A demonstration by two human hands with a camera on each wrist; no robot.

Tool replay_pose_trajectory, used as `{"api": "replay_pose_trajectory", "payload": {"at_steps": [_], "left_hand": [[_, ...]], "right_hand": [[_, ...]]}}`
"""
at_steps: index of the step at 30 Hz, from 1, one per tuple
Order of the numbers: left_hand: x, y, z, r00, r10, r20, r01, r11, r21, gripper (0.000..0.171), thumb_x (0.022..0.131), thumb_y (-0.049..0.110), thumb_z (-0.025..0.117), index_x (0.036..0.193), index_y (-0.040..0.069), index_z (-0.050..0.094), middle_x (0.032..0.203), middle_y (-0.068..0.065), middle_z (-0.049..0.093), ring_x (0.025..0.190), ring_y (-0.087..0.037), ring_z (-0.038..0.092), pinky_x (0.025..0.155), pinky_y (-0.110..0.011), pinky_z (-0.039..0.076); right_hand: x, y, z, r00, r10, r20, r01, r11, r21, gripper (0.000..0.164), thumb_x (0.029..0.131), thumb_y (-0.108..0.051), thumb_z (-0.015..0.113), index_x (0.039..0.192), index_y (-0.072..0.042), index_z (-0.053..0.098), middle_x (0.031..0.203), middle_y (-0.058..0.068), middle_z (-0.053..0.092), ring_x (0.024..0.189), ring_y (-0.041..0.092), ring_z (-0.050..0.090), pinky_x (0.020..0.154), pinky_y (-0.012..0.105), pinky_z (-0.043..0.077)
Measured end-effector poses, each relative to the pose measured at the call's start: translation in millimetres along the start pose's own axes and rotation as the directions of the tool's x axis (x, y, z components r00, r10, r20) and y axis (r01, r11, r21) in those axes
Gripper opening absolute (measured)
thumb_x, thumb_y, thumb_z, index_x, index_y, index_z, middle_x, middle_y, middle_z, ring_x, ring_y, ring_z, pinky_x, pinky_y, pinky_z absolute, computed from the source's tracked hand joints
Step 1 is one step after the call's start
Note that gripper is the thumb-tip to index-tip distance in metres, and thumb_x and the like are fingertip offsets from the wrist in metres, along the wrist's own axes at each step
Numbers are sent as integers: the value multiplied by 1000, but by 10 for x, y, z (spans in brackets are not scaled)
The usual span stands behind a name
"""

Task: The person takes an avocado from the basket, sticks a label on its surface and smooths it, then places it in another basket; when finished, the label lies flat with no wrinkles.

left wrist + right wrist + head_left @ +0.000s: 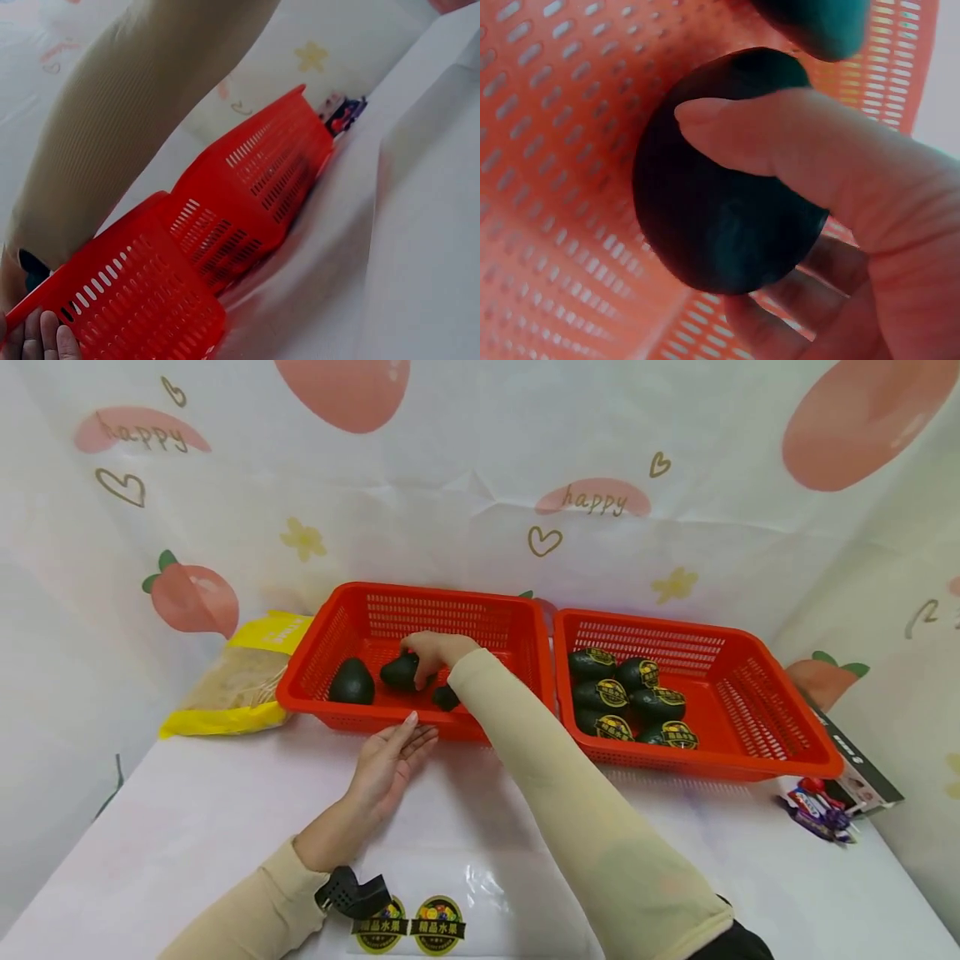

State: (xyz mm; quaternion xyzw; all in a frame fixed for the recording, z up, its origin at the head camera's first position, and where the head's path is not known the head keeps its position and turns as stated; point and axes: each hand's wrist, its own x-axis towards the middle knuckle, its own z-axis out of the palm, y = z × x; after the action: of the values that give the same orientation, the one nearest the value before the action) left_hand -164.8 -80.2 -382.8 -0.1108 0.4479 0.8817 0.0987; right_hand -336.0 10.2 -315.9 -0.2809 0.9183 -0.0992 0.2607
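My right hand (pixel 441 652) reaches down into the left red basket (pixel 300 697). It grips a dark green avocado (pixel 398 673), the thumb laid across it and the fingers curled round its other side, as the right wrist view shows. Another avocado (pixel 351 682) lies to its left in the same basket. A small dark shape (pixel 446 697) shows under the right cuff. My left hand (pixel 384 768) is at the basket's front wall, palm turned up and fingers extended, holding nothing. In the left wrist view its fingertips (pixel 49 330) are right at the basket's rim.
A second red basket (pixel 757 764) stands to the right, with several avocados (pixel 602 694) bearing black-and-gold labels. Two round labels (pixel 438 925) lie on a sheet at the front. A yellow bag (pixel 240 672) is at left; wrapped sweets (pixel 821 814) and a dark box (pixel 862 768) at right.
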Motion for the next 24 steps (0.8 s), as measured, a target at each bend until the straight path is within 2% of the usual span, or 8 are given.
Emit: {"api": "replay_pose_trajectory", "payload": {"at_steps": [5,8,11,14,17,19,21,24], "left_hand": [[19,26,13,1000,7,12,-7,1000,1,17,95,19,53,87,9,64,83,-1,70,84,-13,68,97,-32,47],[30,38,20,1000,10,19,-10,1000,-2,17,95,21,54,87,10,65,84,-1,70,85,-13,68,98,-33,46],[28,36,20,1000,-9,25,9,1000,-7,16,93,22,56,88,10,66,85,-2,70,87,-14,67,93,-29,50],[18,25,7,1000,-19,22,19,1000,-15,16,93,22,56,91,9,65,86,-2,69,88,-14,67,92,-29,50],[12,13,-8,1000,-4,5,4,1000,-26,18,94,20,55,97,4,63,85,-2,70,86,-15,68,93,-29,50],[14,7,-13,1000,4,4,-4,1000,-29,20,94,20,55,100,1,62,84,-2,70,85,-14,68,92,-29,50],[19,3,-13,1000,12,3,-12,1000,-28,20,94,19,56,98,2,62,83,-2,70,83,-14,68,88,-27,52],[17,-6,-15,1000,15,4,-14,1000,-14,17,93,22,57,94,5,62,83,-1,70,83,-13,68,89,-27,52]], "right_hand": [[-280,40,-178,991,-83,-108,84,996,7,57,80,-13,70,132,-10,46,127,6,51,106,19,50,92,30,47],[-600,69,-283,967,-168,-191,172,985,6,55,79,-13,70,129,-9,47,125,7,52,108,19,49,93,32,46],[-1003,122,-279,932,-255,-258,261,965,-13,58,78,-16,72,130,-9,47,127,6,51,112,20,46,97,35,44],[-1413,189,-154,881,-341,-327,355,935,-19,61,76,-14,75,130,-7,47,127,6,51,114,20,47,97,37,45],[-1759,241,66,823,-409,-393,440,898,-14,61,73,-9,76,128,-6,48,124,6,53,111,19,50,96,38,46],[-1934,270,248,801,-431,-415,471,882,-5,60,72,-9,77,126,-8,50,122,3,55,110,16,51,95,36,46],[-2044,301,438,797,-436,-418,483,875,9,60,71,-9,78,124,-9,50,120,1,55,108,14,51,95,35,46],[-2104,363,734,823,-413,-391,466,884,47,60,71,-10,78,124,-10,49,118,-1,56,107,12,51,95,33,46]]}}
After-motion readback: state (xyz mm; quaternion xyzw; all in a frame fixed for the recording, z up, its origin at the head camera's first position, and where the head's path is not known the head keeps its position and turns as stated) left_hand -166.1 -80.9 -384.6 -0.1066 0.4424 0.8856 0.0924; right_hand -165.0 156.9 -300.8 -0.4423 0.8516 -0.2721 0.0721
